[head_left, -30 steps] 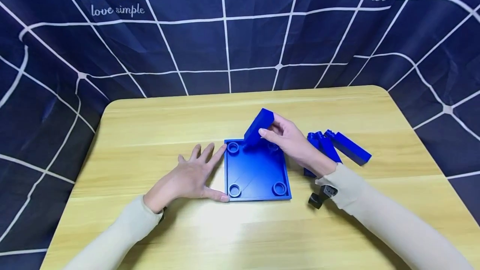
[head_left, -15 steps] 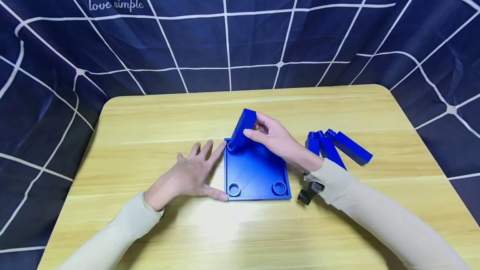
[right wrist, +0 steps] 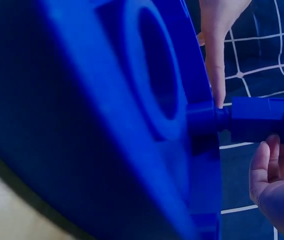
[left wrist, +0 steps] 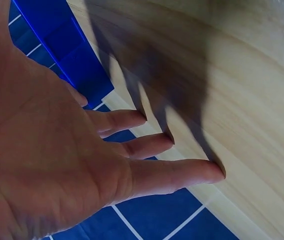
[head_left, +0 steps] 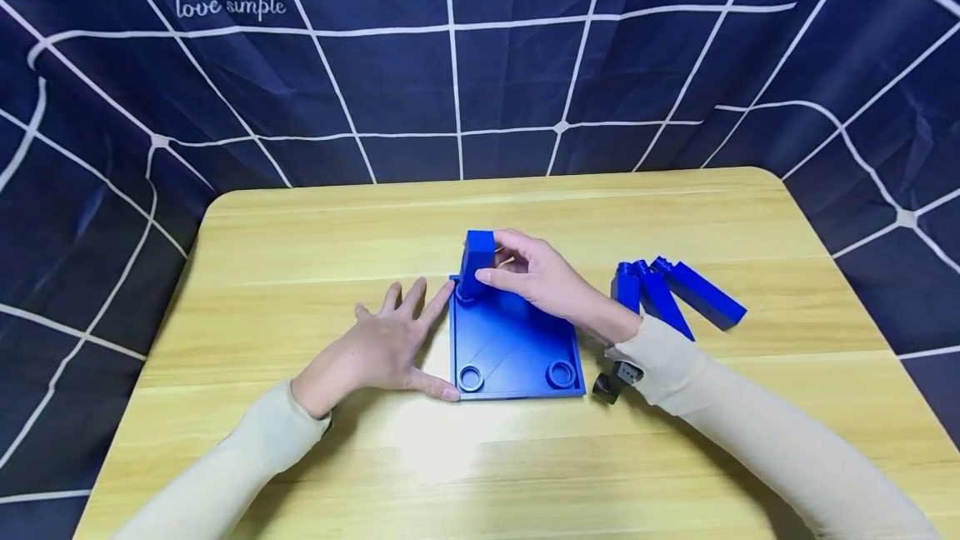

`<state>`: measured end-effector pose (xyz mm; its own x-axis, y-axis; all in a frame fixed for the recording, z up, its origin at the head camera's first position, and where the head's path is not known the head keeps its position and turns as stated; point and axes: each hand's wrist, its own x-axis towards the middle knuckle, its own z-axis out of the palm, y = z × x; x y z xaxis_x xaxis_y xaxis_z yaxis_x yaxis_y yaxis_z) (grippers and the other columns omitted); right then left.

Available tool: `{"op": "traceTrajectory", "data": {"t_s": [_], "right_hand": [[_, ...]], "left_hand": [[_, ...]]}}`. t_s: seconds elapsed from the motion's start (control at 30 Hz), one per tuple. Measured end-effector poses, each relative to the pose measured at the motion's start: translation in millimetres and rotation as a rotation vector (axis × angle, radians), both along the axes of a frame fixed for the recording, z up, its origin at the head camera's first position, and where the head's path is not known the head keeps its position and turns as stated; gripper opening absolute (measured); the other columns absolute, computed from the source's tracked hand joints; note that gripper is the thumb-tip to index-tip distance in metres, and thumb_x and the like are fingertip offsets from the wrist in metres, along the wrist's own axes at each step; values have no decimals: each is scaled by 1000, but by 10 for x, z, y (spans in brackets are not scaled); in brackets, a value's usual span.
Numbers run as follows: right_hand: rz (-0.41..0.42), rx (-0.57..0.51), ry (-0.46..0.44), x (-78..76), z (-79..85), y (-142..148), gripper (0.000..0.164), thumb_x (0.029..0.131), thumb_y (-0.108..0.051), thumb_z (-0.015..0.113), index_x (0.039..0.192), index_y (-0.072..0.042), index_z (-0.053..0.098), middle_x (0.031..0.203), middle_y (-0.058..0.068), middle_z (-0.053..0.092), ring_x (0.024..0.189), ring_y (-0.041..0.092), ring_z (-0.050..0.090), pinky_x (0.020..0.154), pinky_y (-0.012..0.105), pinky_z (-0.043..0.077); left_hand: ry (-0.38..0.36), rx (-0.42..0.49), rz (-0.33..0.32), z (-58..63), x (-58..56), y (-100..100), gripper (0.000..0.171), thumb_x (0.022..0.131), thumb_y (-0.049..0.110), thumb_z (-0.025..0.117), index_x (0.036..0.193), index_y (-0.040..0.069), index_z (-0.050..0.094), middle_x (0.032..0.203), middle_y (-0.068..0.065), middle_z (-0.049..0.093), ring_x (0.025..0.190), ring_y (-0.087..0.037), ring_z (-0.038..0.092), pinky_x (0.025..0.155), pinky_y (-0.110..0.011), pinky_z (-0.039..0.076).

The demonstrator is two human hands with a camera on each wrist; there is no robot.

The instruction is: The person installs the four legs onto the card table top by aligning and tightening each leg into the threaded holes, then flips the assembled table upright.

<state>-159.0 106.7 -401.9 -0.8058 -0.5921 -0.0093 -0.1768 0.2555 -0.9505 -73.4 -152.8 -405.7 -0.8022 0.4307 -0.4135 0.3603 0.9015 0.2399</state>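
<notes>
A square blue tabletop piece [head_left: 517, 348] with a raised rim and ring sockets at its corners lies on the wooden table. In the head view my right hand [head_left: 547, 277] pinches a blue block-shaped leg [head_left: 477, 261] over the far left socket. In the right wrist view the leg's narrow threaded end [right wrist: 223, 120] meets the socket [right wrist: 200, 119]; how deep it sits I cannot tell. My left hand [head_left: 386, 348] spreads its straight fingers, with thumb and index fingertips touching the left edge of the blue piece. The left wrist view shows that palm [left wrist: 57, 150] from below.
Several blue legs [head_left: 702, 296] with threaded ends lie to the right of the square piece, partly behind the right forearm. A dark blue curtain [head_left: 390, 90] with white lines surrounds the table [head_left: 315, 227].
My right hand has carried the leg leftward to the far left socket and turned it from leaning to nearly upright. The left hand has stayed at the edge.
</notes>
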Motion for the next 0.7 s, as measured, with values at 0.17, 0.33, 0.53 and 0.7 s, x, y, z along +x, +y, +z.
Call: {"op": "traceTrajectory", "data": {"t_s": [0.17,0.33,0.53,0.7], "right_hand": [[25,61,51,-31,10,-57,20,105,-23,77,120,-11,72,114,7,65,107,25,62,95,36,53],[11,84,59,-39,41,-58,17,105,-21,77,115,-9,71,110,8,64,104,26,61,92,39,52],[37,87,40,-25,53,-49,22,108,-17,72,127,-6,72,115,8,63,108,26,61,94,37,52],[27,72,-17,-26,42,-58,32,105,-17,76,135,-6,71,114,9,67,104,27,64,92,36,51]], "left_hand": [[20,-18,-8,-10,-1,3,147,73,96,69,177,24,-5,177,-29,14,156,-63,20,98,-92,33],[27,-34,-12,-1,-19,11,147,72,97,68,177,24,-5,178,-28,14,156,-62,21,98,-92,34],[9,-50,-8,16,-16,8,148,72,97,69,177,25,-6,178,-28,12,156,-62,19,99,-92,33],[4,-40,-8,12,-1,5,147,73,96,70,177,24,-6,178,-28,12,156,-62,20,100,-91,33]]}}
